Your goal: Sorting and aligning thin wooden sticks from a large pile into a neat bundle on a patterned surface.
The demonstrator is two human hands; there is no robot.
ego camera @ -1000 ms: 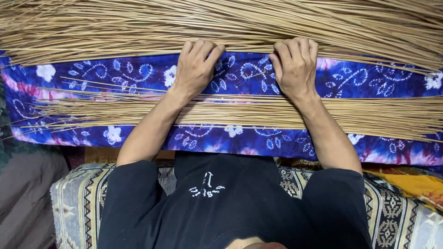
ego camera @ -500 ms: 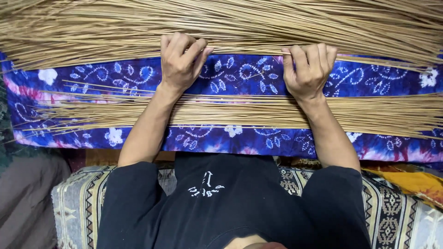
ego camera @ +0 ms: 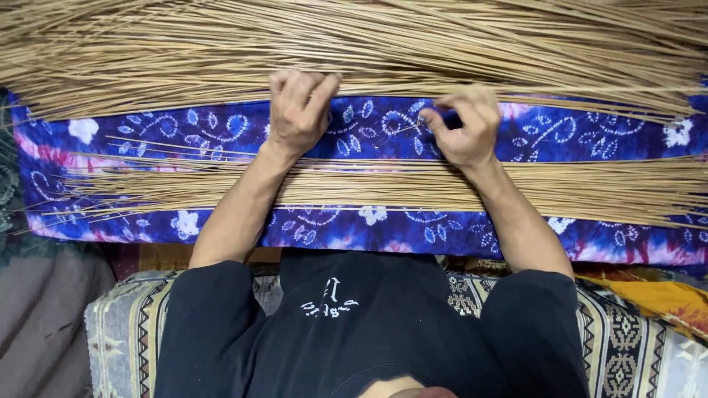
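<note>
Both hands have curled since half a second ago: then the fingers lay flatter against the near edge of the big pile, and now the left hand (ego camera: 297,110) is bunched into a loose fist at that edge while the right hand (ego camera: 464,127) has drawn back slightly onto the cloth, thumb and forefinger pinched together. What the right hand pinches looks like a single thin stick, though it is too fine to be sure. Whether the left hand's closed fingers hold any sticks cannot be told, since the knuckles hide the palm. Two masses of thin tan sticks lie on the blue patterned cloth (ego camera: 206,125): the far pile (ego camera: 383,44), thick and loosely fanned, just beyond the fingertips, and the near row (ego camera: 590,193), flatter and tidier, crossing under both forearms close to the person's body. Both run with their long axis left to right across the view, square to the forearms. The far pile lies straight ahead of the hands, and the left hand is the nearer one, touching its edge; the right sits just short of it. A few stray sticks (ego camera: 147,144) lie on the cloth between the two masses at the left. A woven patterned cushion (ego camera: 125,332) sits under the person's black-sleeved arms.
</note>
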